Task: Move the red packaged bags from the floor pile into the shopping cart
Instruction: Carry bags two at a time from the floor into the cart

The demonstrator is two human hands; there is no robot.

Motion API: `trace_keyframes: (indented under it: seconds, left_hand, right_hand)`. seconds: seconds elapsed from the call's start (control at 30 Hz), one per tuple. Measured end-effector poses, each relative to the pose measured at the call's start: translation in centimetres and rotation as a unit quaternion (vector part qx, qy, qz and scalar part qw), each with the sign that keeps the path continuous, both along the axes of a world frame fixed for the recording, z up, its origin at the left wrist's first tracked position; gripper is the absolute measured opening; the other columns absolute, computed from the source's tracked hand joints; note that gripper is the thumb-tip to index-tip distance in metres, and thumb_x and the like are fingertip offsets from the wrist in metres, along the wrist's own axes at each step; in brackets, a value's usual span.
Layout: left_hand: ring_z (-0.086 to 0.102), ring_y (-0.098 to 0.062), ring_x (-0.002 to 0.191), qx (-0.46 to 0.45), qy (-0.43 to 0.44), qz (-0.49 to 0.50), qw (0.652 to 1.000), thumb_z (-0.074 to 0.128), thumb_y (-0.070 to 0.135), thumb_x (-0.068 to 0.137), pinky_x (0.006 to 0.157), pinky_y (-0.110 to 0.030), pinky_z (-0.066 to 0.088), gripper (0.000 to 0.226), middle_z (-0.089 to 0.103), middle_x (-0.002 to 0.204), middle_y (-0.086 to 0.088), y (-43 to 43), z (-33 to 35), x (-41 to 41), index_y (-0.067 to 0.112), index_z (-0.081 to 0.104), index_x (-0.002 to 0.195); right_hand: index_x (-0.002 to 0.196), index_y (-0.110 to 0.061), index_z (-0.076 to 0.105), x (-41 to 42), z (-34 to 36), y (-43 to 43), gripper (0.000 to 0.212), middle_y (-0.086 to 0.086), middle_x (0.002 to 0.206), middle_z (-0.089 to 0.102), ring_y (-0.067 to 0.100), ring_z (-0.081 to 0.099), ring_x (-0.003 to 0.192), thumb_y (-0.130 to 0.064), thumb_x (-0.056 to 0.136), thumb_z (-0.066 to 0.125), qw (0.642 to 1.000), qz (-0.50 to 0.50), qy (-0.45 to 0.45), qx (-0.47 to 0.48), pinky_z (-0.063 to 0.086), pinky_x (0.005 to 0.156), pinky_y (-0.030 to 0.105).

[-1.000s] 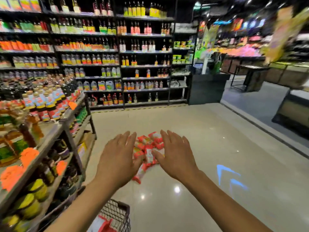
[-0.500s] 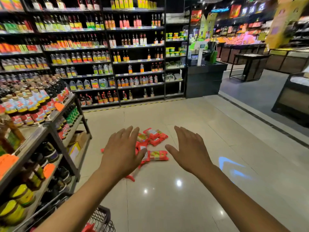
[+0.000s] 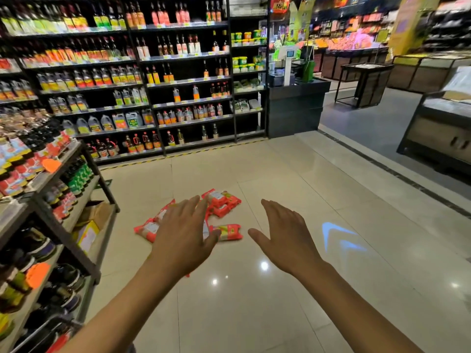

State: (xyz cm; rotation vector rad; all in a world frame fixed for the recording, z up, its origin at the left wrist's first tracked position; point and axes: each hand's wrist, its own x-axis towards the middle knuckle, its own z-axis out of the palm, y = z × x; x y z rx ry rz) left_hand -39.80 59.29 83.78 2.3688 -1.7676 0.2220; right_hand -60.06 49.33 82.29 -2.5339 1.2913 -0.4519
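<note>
Bottle shelves (image 3: 127, 80) behind floor bags (image 3: 224, 205)

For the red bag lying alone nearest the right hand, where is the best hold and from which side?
Probably across its middle, from above. The red bag lies flat on the floor, long axis running left to right, clear of the stacked bags. The open right hand is nearest; pinching across its short width looks easiest.

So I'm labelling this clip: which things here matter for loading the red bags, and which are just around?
Part of the job:
- red bags piled on the floor
- left hand, open
- right hand, open

Just around:
- bottle shelves
- side rack
- cardboard box
- dark counter
</note>
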Motion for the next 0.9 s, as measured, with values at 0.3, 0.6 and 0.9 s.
trace_keyframes:
  seconds: [0.3,0.6,0.9]
  left_hand:
    - [0.037,-0.03,0.145,-0.013,0.014,-0.024,1.0,0.025,0.071,0.085,0.119,-0.047,0.031,0.087,0.038,0.161,-0.007,-10.3,-1.5,3.8,0.02,0.033,0.156]
    - [0.051,-0.037,0.134,0.0,0.027,-0.077,0.997,0.031,0.067,0.086,0.11,-0.052,0.042,0.083,0.052,0.15,-0.013,-23.5,-2.7,7.7,0.014,0.048,0.148]
    - [0.03,-0.03,0.15,0.018,0.02,-0.096,0.995,0.041,0.064,0.095,0.122,-0.047,0.024,0.079,0.028,0.165,-0.006,-35.1,-3.3,7.2,0.02,0.024,0.159]
  right_hand:
    - [0.161,-0.024,0.015,3.1,-0.8,-8.5,0.078,-0.001,0.167,0.023,0.017,0.019,0.153,-0.067,0.098,0.03,0.999,-0.016,0.046,0.001,0.013,0.125,0.04]
    - [0.161,-0.024,0.014,6.4,-0.9,-19.3,0.074,-0.001,0.168,0.02,0.018,0.018,0.153,-0.06,0.102,0.037,0.994,-0.066,0.081,0.013,0.013,0.125,0.038]
    - [0.161,-0.022,0.016,6.4,-2.7,-30.3,0.074,0.001,0.167,0.024,0.018,0.02,0.153,-0.06,0.101,0.038,0.995,-0.071,0.07,0.026,0.014,0.125,0.04]
